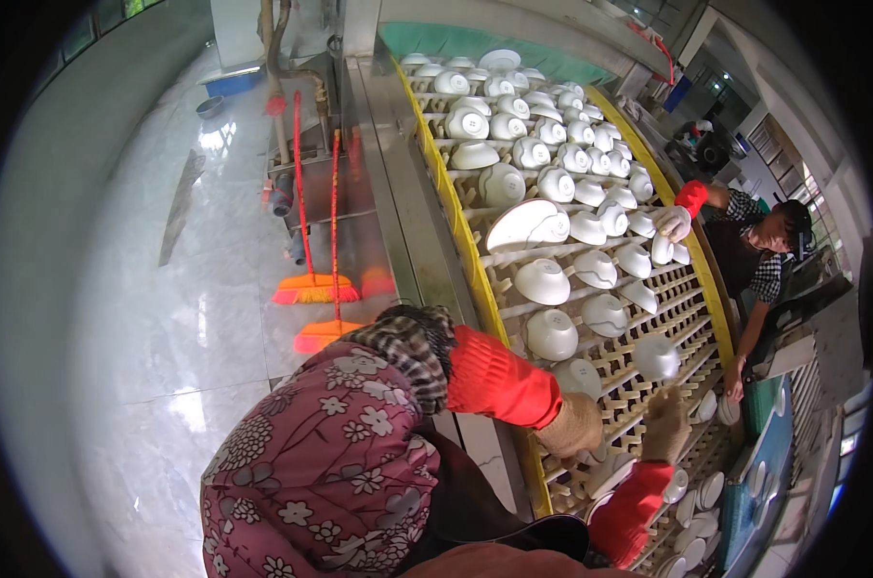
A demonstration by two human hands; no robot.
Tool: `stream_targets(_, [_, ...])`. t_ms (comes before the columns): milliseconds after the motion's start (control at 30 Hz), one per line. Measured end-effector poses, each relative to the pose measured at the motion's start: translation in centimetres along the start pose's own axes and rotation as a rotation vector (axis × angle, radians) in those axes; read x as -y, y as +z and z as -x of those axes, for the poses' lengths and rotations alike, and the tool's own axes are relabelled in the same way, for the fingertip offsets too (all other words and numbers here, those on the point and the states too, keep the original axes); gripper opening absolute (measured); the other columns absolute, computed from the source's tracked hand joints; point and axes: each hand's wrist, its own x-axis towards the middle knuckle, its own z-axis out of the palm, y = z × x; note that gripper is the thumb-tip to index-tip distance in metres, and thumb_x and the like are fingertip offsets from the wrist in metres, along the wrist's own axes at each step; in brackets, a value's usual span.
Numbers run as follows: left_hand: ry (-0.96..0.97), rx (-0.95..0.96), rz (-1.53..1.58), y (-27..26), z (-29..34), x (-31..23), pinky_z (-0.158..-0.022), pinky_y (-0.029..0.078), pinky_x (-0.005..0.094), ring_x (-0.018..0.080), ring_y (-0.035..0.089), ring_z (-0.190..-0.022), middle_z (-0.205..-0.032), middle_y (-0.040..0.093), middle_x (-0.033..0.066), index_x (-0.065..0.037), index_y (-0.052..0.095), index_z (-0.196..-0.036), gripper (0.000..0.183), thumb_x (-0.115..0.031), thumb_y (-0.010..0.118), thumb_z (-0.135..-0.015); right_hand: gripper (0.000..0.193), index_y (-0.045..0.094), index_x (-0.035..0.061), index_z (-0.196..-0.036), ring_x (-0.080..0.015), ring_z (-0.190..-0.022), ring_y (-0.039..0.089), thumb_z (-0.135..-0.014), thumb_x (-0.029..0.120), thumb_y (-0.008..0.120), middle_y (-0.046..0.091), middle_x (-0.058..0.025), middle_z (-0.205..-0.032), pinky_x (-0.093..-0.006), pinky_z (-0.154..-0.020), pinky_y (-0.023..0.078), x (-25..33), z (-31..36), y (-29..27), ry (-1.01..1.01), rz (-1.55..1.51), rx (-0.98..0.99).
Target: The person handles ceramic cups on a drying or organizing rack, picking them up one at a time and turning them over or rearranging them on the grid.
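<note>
Hands (571, 427) between yellow conveyor edges (458, 226)

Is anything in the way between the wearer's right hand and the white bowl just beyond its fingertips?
Nothing visible: the gloved right hand reaches up to the near edge of the white bowl. Whether they touch, I cannot tell.

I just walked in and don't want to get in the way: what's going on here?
A person is working over a pegged rack with rows of white bowls, many with their bases showing. The right hand is at the near edge of one bowl; whether its grip is closed is unclear. The left hand is close to another bowl. Across the rack, a co-worker's gloved hand is at the bowls there.
</note>
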Motion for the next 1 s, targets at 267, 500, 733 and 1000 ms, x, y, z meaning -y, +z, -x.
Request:
stream_targets(267, [-0.259, -0.076, 0.847, -4.7, 4.3, 2.6, -0.079, 0.056, 0.035, 0.0245, 0.071, -0.092, -0.103, 0.074, 0.0149, -0.001, 0.075, -0.102, 0.049, -0.046, 0.078, -0.082, 0.028, 0.069, -0.0005, -0.11, -0.018, -0.081, 0.062, -0.092, 0.022, 0.069, 0.068, -0.011, -0.089, -0.0331, -0.075, 0.05, 4.7, 6.7, -0.3, 0.454, -0.265, 0.011])
stream_targets(500, [-0.127, -0.163, -0.346, -4.1, -0.2, 3.8, -0.091, 0.049, 0.0374, 0.0222, 0.063, -0.094, -0.11, 0.07, 0.0107, -0.007, 0.068, -0.123, 0.061, -0.06, 0.053, -0.097, 0.041, 0.068, 0.003, -0.107, -0.0368, -0.091, 0.067, -0.078, 0.031, 0.078, 0.07, -0.0173, -0.093, -0.0449, -0.082, 0.053, 0.9, 14.7, -2.9, 0.221, 0.241, -0.035])
stream_targets(733, [-0.143, -0.288, -0.269, -5.5, 1.6, 2.8, -0.098, 0.047, 0.0417, 0.0204, 0.058, -0.111, -0.113, 0.068, 0.0096, -0.003, 0.068, -0.119, 0.066, -0.058, 0.073, -0.083, 0.04, 0.067, 0.0032, -0.105, -0.0374, -0.105, 0.065, -0.079, 0.031, 0.077, 0.07, -0.0187, -0.102, -0.0475, -0.089, 0.053, 2.9, 14.6, -2.9, 0.426, 0.234, 0.095])
stream_targets(1000, [0.048, 0.167, -0.674, -1.1, -5.4, 0.2, -0.106, 0.044, 0.0429, 0.0245, 0.064, -0.106, -0.091, 0.069, 0.0053, -0.012, 0.075, -0.101, 0.045, -0.055, 0.068, -0.087, 0.076, 0.057, -0.0018, -0.131, -0.0445, -0.135, 0.044, -0.072, 0.041, 0.081, 0.052, -0.0245, -0.137, -0.0535, -0.12, 0.028, 6.5, 13.5, -3.4, 0.007, 0.358, 0.34])
